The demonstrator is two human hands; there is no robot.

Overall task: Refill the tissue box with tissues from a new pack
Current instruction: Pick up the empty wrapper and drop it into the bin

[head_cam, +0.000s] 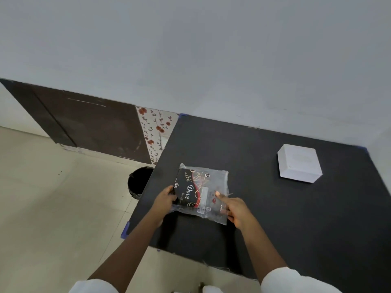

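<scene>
Left hand [166, 197] grips the left edge of the clear plastic, black-printed tissue pack [201, 193] on the black table [275, 218]. Right hand [237, 210] rests a forefinger on it, grasp unclear. Slick film may slip or tear wide, spilling tissues. White cardboard tissue box [299, 163] stands well apart.

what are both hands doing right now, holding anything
left hand: grips the left edge of the tissue pack.
right hand: holds the pack's right edge, forefinger laid on top.

Single head-worn wide-angle view, looking forward and down at close range over the counter [285, 218]; wall [190, 49] behind, floor [53, 208] left.
</scene>
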